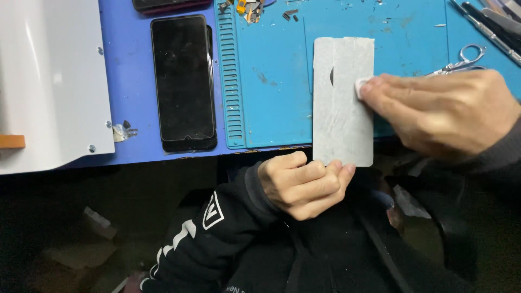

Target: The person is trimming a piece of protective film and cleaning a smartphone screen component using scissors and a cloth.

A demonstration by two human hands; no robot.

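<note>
A flat grey rectangular panel (343,103) is gripped at its lower edge by the left hand (304,184), over the blue worktop mat (271,81). A small white pad (361,87), pinched by the right hand (442,111), is pressed to it. Wiping appears under way; steady support is called for.

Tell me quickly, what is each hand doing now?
Left hand: closed, gripping the lower edge of the grey panel.
Right hand: closed, pressing a small white pad on the grey panel.
</note>
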